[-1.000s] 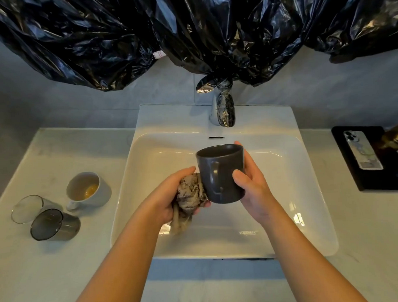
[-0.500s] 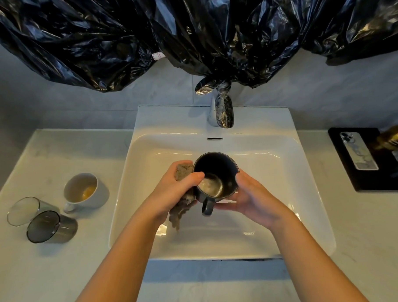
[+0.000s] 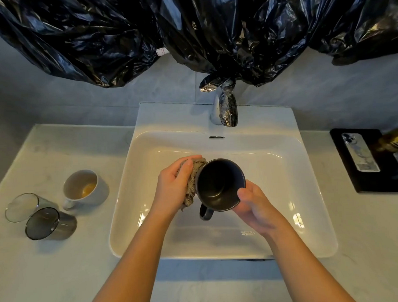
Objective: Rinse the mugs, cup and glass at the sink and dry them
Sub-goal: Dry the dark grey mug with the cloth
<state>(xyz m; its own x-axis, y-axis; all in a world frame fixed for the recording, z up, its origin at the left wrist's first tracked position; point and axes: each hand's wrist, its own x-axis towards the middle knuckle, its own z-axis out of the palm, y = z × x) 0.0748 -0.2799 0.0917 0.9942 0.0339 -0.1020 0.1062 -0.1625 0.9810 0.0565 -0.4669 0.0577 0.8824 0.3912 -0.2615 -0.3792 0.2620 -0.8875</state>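
Observation:
Over the white sink (image 3: 310, 226), my right hand (image 3: 256, 207) holds a dark grey mug (image 3: 218, 186) from below, its mouth tilted toward me and its handle pointing down. My left hand (image 3: 174, 186) grips a crumpled beige cloth (image 3: 192, 180) and presses it against the mug's left outer wall. On the counter to the left stand a white mug (image 3: 85, 190) with yellowish residue inside, a clear glass (image 3: 22, 207) and a smoky grey cup (image 3: 48, 223). No water runs from the chrome faucet (image 3: 226, 108).
Black plastic sheeting (image 3: 188, 32) hangs across the wall above the faucet. A black tray (image 3: 344, 158) at the right holds a phone (image 3: 357, 152) and a gold-coloured bottle (image 3: 396, 140). The pale counter (image 3: 39, 272) surrounds the sink.
The mug went from upright to tilted with its mouth toward me and handle downward. My left hand moved the cloth up along the mug's left side to near the rim.

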